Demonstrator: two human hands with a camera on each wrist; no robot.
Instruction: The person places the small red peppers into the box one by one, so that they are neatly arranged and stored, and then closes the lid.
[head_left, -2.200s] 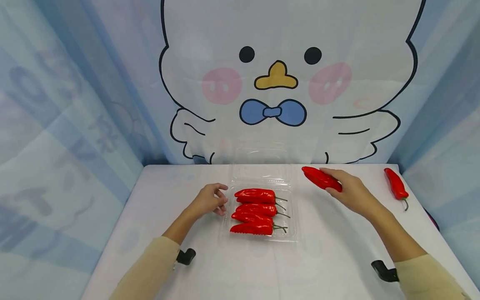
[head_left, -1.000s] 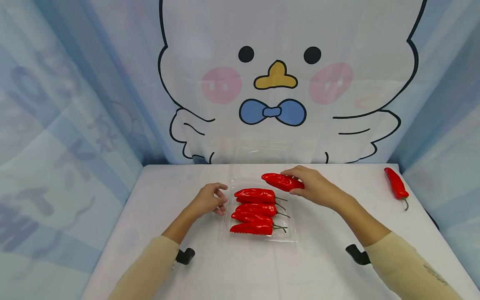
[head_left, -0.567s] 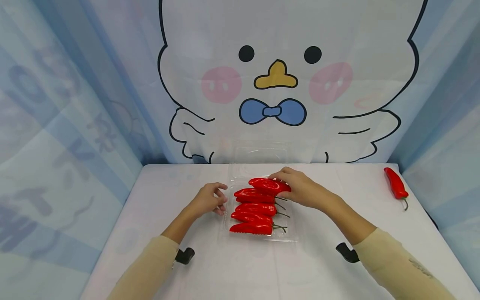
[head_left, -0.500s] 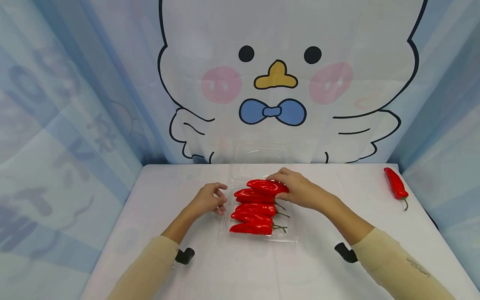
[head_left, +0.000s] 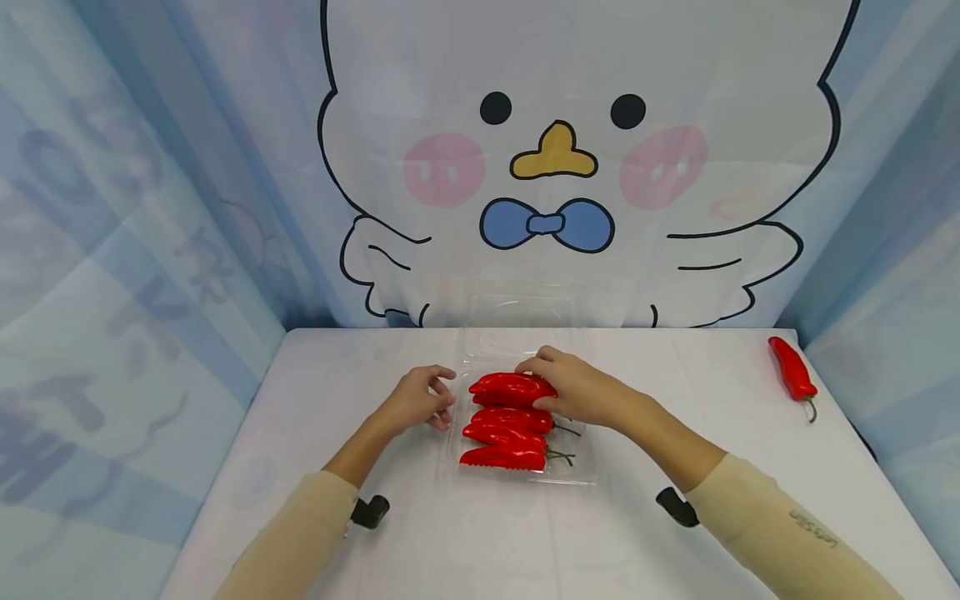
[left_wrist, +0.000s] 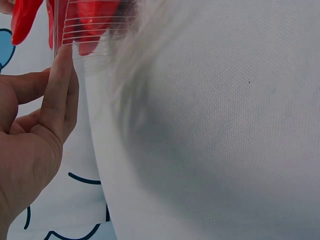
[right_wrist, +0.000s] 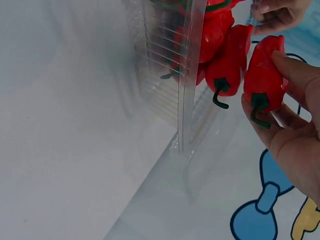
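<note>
My right hand (head_left: 588, 392) grips a glossy red chili pepper (head_left: 510, 384) by its stem end, above the far end of a clear plastic clamshell box (head_left: 572, 477). In the right wrist view the held pepper (right_wrist: 262, 75) has its thumb and fingers round it, and its green stem hangs free. Several more red peppers (head_left: 504, 457) lie side by side in the box, stems to the right. My left hand (head_left: 416, 400) is at the box's left side. In the left wrist view, the left hand's straight fingers (left_wrist: 60, 92) touch the box's ribbed wall.
Another red chili pepper (head_left: 790, 368) lies at the table's far right. The box's raised clear lid (head_left: 525, 307) leans at the back, near a curtain (head_left: 555, 275) with a cartoon bird. White cloth covers the table (head_left: 465, 542).
My right hand has brought the pepper from the right, across to the box and then lower towards the row of peppers. The left hand has stayed where it was.
</note>
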